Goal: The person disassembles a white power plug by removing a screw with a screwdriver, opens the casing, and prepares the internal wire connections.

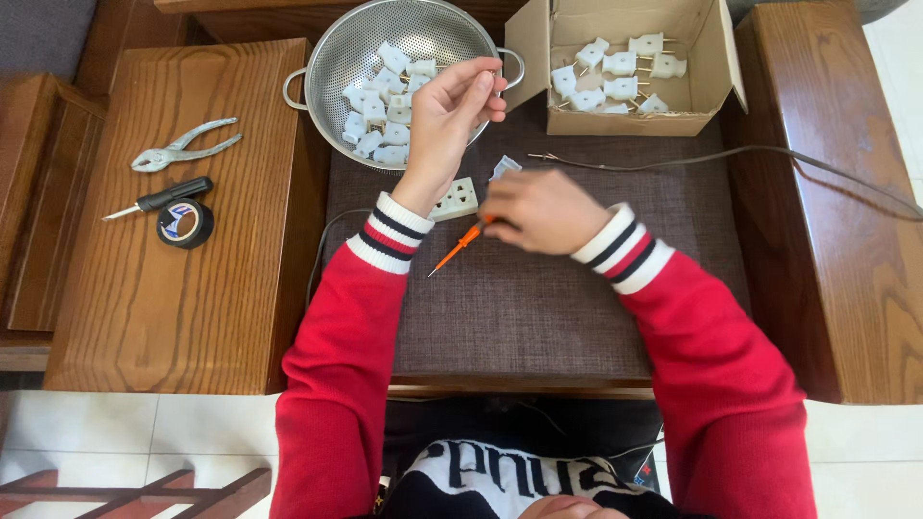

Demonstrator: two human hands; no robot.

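While the left hand [450, 113] hangs raised over the near rim of the metal colander [327, 58], its fingers [478, 82] are pinched together at the tips — on something too small to make out, so I can't tell what they grip. Just beyond those fingertips, inside the colander, lies a heap of white plug shells [383, 120].

Over to the right hand [543, 210], low on the brown woven mat [519, 308]: its fingers are curled shut around the orange-handled screwdriver [465, 242], whose handle pokes out from under the fist, with the thin shaft running on toward the person's left sleeve. Peeking out just past the right knuckles is a small clear plastic piece [504, 167], touching or nearly touching the hand — hard to say which. Between the two wrists, a white multi-socket block [458, 199] rests on the mat, close against the left cuff.

Farther out beyond the right fingers, an open cardboard box [716, 67] holds white plugs with brass pins [620, 75]. A grey cable [769, 156] trails off from near the box. Well away from the left fingers, on the wooden tabletop [183, 317], sit pliers [183, 146], a black-handled screwdriver [163, 198] and a roll of black tape [186, 224].
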